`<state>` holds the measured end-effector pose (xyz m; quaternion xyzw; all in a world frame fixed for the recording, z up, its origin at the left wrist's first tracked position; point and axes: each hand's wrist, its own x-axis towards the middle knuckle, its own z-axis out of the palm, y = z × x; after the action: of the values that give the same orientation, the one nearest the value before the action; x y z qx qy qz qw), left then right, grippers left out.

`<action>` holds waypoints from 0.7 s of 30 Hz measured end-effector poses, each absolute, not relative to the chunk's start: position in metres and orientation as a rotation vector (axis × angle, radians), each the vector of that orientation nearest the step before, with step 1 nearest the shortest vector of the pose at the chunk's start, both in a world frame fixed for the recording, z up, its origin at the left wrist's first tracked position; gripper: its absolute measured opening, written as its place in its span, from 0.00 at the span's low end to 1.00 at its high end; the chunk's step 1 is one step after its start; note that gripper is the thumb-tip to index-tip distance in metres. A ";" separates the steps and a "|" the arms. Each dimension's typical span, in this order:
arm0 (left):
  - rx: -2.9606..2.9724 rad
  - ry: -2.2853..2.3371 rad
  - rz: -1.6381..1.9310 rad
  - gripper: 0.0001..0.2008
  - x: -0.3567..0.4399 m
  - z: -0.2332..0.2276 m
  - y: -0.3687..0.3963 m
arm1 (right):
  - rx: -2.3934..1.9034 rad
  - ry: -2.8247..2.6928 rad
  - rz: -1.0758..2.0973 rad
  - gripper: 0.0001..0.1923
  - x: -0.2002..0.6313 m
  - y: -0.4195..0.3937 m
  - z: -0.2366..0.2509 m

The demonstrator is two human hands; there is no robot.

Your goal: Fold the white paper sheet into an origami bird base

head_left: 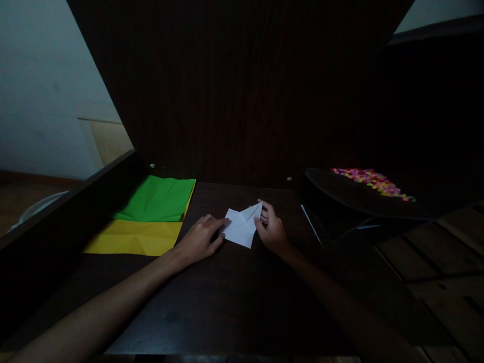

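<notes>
— How many papers were there?
— Three. One white paper [242, 227] lay on the dark desk [227, 302], between two hands.
— What did the hands do?
— The left hand [200, 241] lay flat on its left edge. The right hand [270, 229] pinched its top corner.
— And farther away?
— A yellow sheet [136, 238] and a green sheet [159, 199], well left.

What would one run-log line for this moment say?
left hand: flat on white folded paper, left edge | right hand: pinching its right flap | green sheet over yellow sheet, left on dark table
</notes>
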<state>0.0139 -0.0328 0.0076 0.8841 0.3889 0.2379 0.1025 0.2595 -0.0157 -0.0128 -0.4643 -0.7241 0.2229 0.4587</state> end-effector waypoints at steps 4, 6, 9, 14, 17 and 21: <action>2.823 1.012 0.621 0.14 0.014 0.010 -0.035 | -1.179 -1.709 0.436 0.39 0.265 -0.011 -0.012; 2.871 1.005 0.603 0.13 0.015 0.011 -0.036 | -1.232 -1.790 0.256 0.38 0.269 -0.008 -0.011; 2.886 1.013 0.588 0.13 0.016 0.013 -0.038 | -1.287 -1.932 0.071 0.22 0.276 -0.005 -0.013; 2.923 1.088 0.615 0.13 0.016 0.014 -0.037 | -1.384 -2.188 0.154 0.14 0.281 0.000 -0.017; 2.922 1.194 0.647 0.13 0.015 0.012 -0.035 | -1.328 -2.303 0.241 0.20 0.281 -0.001 -0.014; 2.859 1.228 0.787 0.14 0.010 0.006 -0.028 | -1.249 -2.441 0.328 0.26 0.278 -0.005 -0.011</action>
<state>0.0105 -0.0282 0.0056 0.8902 0.3825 0.2451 -0.0340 0.2782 -0.0048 -0.0106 -0.4441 -0.8680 0.1166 0.1890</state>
